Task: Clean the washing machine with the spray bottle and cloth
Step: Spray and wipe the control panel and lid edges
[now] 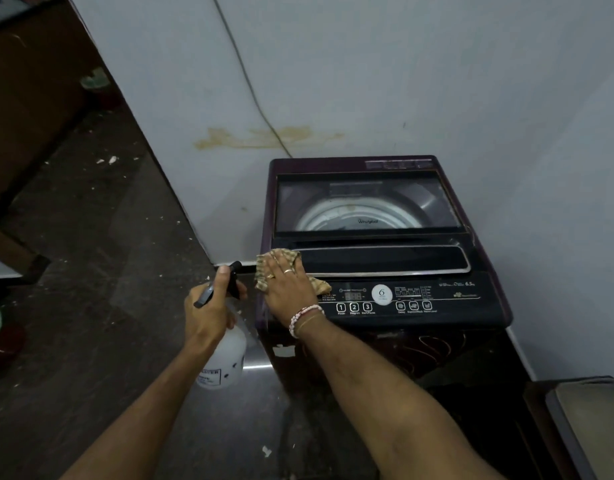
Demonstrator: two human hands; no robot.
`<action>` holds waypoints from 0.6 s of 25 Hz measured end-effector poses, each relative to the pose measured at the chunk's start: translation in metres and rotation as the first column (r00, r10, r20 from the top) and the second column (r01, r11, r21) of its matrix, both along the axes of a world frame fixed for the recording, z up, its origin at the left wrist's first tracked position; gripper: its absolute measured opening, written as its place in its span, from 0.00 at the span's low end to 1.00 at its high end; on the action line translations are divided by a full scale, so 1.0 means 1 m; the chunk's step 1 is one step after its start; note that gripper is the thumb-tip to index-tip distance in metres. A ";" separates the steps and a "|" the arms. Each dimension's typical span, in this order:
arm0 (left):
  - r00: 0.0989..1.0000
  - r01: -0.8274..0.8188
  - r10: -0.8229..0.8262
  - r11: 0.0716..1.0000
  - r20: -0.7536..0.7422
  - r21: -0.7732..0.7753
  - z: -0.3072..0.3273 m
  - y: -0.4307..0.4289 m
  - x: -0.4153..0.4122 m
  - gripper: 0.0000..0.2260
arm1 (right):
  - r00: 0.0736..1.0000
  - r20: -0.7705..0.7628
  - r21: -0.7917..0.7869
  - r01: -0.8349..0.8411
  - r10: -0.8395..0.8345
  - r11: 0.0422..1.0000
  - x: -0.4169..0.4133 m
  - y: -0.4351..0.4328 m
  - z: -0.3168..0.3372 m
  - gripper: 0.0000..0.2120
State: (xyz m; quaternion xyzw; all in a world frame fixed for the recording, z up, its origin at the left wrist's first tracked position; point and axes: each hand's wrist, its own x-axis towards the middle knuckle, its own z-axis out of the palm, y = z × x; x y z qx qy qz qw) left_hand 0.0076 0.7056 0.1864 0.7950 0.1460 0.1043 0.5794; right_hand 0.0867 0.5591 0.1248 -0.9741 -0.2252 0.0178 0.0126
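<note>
— Washing machine (385, 258) stands against the wall; how will the gear handle?

— The cloth (281, 259) is soft and limp, best pressed flat, as the right hand (288, 289) does, palm open on the lid's front left corner. The spray bottle (226, 355) looks light; the left hand (208, 313) grips its neck, held off the machine's left side.

— Anything unclear?

— Panel lettering is blurred; the bottle's fill level is hard to judge.

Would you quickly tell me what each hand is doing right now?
Left hand: closed around the spray bottle.
Right hand: open, flat, pressing the cloth onto the washing machine.
</note>
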 end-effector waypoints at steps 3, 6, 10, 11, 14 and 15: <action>1.000 0.018 -0.018 1.000 0.016 -0.016 0.003 -0.002 0.009 0.31 | 0.997 -0.029 0.042 0.077 -0.076 0.996 0.016 0.010 0.008 0.28; 0.999 0.044 -0.043 0.999 0.020 -0.024 0.009 -0.008 0.022 0.32 | 0.995 -0.050 0.049 0.093 -0.091 0.994 0.016 -0.002 0.009 0.28; 0.995 0.092 -0.090 0.995 0.050 -0.044 0.017 -0.028 0.040 0.27 | 0.975 0.048 -0.020 0.219 -0.218 0.975 0.024 -0.110 0.015 0.36; 0.993 0.113 -0.111 0.993 0.047 -0.042 0.020 -0.034 0.045 0.26 | 0.957 0.069 -0.062 0.285 -0.281 0.957 0.026 -0.149 0.017 0.37; 0.986 0.160 -0.158 0.986 0.051 -0.045 0.029 -0.058 0.058 0.30 | 0.829 0.058 0.024 0.555 -0.556 0.831 0.028 -0.255 0.022 0.26; 0.985 0.164 -0.161 0.984 0.060 -0.064 0.033 -0.066 0.062 0.33 | 0.793 0.027 0.042 0.607 -0.608 0.793 0.031 -0.269 0.024 0.25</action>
